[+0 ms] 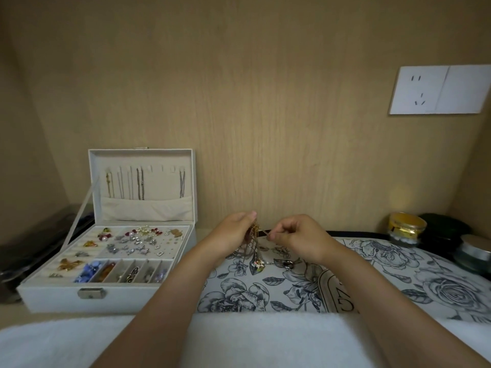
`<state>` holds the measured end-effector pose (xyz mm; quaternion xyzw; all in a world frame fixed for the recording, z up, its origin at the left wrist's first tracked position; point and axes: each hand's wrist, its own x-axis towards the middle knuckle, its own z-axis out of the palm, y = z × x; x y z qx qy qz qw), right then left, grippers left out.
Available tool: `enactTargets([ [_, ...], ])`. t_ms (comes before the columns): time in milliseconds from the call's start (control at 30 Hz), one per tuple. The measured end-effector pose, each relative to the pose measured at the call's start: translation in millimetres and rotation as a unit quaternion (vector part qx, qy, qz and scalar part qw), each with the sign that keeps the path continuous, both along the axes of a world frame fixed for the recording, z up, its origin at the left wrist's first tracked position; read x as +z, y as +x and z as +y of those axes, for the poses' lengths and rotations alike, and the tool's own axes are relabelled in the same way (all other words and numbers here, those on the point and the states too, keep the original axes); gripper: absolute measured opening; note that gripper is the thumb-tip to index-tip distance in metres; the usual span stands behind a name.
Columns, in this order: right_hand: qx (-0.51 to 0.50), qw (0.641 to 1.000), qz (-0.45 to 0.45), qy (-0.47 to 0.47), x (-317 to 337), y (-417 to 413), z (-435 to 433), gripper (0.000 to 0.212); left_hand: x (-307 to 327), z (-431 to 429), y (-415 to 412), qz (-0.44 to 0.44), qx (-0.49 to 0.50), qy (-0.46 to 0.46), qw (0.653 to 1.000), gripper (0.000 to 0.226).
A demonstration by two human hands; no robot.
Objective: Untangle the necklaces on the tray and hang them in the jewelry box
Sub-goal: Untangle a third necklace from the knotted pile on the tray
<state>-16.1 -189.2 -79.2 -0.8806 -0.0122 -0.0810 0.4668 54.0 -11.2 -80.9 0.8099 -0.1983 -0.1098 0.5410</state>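
Note:
A tangled bunch of thin gold and silver necklaces (253,244) hangs over the flowered tray (398,277), its pendants resting on the tray surface. My left hand (233,235) pinches the top of the bunch. My right hand (297,235) pinches one fine chain and holds it out to the right, a short way from the bunch. The white jewelry box (53,296) stands open at the left. Several necklaces (139,185) hang from hooks inside its upright lid, and some hooks on the right part of the lid are bare.
The box's lower tray holds earrings, brooches and beads in compartments. Jars with a gold lid (406,227) and a silver lid (475,252) stand at the far right, by a dark round object. A white cloth (66,341) covers the near edge. A wall socket (438,88) sits above.

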Motion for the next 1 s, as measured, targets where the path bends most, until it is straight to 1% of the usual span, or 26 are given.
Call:
enactTargets([
  [67,-0.005,1.000,-0.006,-0.030,1.7,-0.9,2.5,0.014,2.3,-3.9,-4.6,-0.012,0.005,0.015,1.000,0.046],
  [133,-0.017,0.997,-0.047,-0.063,4.1,-2.5,6.3,0.008,5.5,-5.8,-6.2,-0.009,0.006,-0.013,1.000,0.041],
  [200,-0.018,0.997,-0.075,-0.022,7.0,-5.0,9.8,0.004,10.0,-6.4,-7.8,-0.006,0.011,-0.050,0.999,0.039],
  [267,-0.005,0.997,-0.069,0.024,8.2,-6.1,11.6,0.020,13.2,-7.0,-7.4,0.001,0.018,-0.073,0.997,0.042],
  [300,0.001,0.998,-0.063,0.029,9.1,-6.8,13.3,0.020,14.9,-7.3,-8.0,0.002,0.018,-0.077,0.997,0.044],
  [367,0.017,0.997,-0.054,0.051,9.1,-5.8,13.6,0.007,16.5,-8.3,-9.1,-0.015,0.013,-0.066,0.998,0.045],
  [400,0.024,0.996,-0.053,0.067,9.2,-5.4,12.7,0.006,16.6,-8.0,-8.8,-0.030,0.013,-0.053,0.998,0.043],
  [500,0.028,0.992,-0.058,0.113,11.0,-5.6,9.1,0.008,17.4,-4.6,-8.2,-0.052,0.013,-0.036,0.998,0.036],
  [567,0.026,0.986,-0.046,0.159,12.7,-5.1,7.1,0.011,17.7,-2.6,-8.6,-0.041,-0.005,-0.048,0.998,0.032],
  [633,0.031,0.982,-0.033,0.183,12.8,-4.2,6.7,0.015,18.7,-1.2,-9.5,-0.028,-0.020,-0.046,0.998,0.029],
  [700,0.029,0.981,-0.023,0.189,11.5,-3.7,6.8,0.016,19.0,0.9,-8.8,-0.017,-0.032,-0.038,0.999,0.026],
  [833,-0.006,0.988,-0.012,0.154,11.8,-4.0,7.2,0.017,18.1,8.7,-5.3,0.009,-0.072,-0.007,0.997,0.018],
  [933,-0.017,0.989,-0.016,0.147,15.0,-4.8,7.0,0.013,17.5,12.3,-6.7,-0.029,-0.083,0.038,0.995,0.012],
  [1000,-0.015,0.990,-0.025,0.135,16.3,-6.0,5.9,0.012,17.5,11.3,-9.5,-0.050,-0.083,0.042,0.994,0.012],
])
